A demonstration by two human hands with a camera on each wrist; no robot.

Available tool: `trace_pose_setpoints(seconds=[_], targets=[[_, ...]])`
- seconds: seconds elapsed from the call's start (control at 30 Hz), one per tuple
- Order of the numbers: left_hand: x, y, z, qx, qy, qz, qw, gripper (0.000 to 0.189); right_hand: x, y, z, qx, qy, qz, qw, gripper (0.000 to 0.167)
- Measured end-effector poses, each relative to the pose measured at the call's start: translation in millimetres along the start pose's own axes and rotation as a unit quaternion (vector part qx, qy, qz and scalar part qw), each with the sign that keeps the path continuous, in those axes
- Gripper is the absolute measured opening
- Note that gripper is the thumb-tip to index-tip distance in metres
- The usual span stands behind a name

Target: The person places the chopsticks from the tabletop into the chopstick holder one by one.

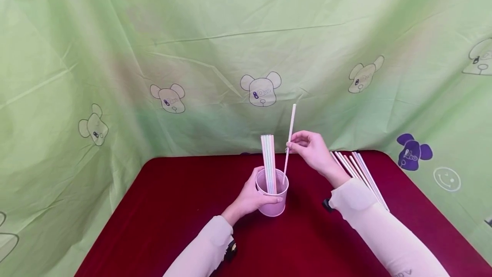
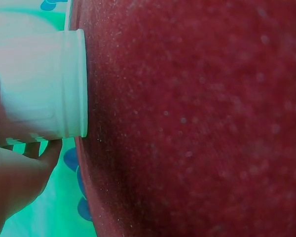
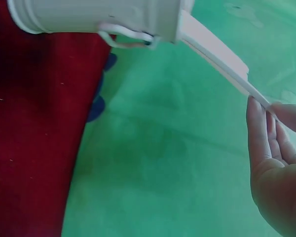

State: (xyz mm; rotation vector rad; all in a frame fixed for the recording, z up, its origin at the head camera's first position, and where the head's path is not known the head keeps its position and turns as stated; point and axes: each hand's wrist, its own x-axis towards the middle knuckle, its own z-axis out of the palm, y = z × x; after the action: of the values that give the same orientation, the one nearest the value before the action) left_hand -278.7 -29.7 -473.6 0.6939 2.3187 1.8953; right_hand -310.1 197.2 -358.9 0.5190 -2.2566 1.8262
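Green printed curtain [image 1: 215, 20] behind a red table [image 1: 184, 208]; one pink bucket [image 1: 273, 209], part-filled with sticks.

From my remote seat I saw the bucket upright on the cloth, my left hand [image 1: 253, 196] clamped round its wall, thumb across the front; inside, a bundle of pastel sticks [image 1: 268, 161] leaned left, tops well above the rim; my right hand [image 1: 312, 151] had thumb and fingertips together on a single pale stick [image 1: 291, 127], lower end inside the rim at right, apart from the bundle; loose sticks [image 1: 364, 172] lay fanned on the table beyond my right forearm, partly hidden by it.
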Motion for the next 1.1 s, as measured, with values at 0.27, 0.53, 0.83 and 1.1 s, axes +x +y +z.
trace_pose_setpoints(seconds=[0.27,0.53,0.83,1.1], targets=[[-0.2,2.4,-0.4,-0.002,-0.001,0.004,1.0000,0.092,-4.2,20,13,0.002,-0.008,-0.002,1.0000,0.017],[-7.6,22.0,1.1,-0.011,0.007,0.008,0.9999,0.091,-9.5,33,19,0.023,-0.007,0.002,0.9997,0.019],[-0.1,-3.1,1.1,-0.004,0.005,0.003,1.0000,0.094,-13.2,42,24,0.033,-0.007,0.013,0.9994,0.022],[0.6,-3.9,0.7,-0.004,0.000,0.001,1.0000,0.093,-18.5,50,28,0.031,-0.005,0.015,0.9994,0.019]])
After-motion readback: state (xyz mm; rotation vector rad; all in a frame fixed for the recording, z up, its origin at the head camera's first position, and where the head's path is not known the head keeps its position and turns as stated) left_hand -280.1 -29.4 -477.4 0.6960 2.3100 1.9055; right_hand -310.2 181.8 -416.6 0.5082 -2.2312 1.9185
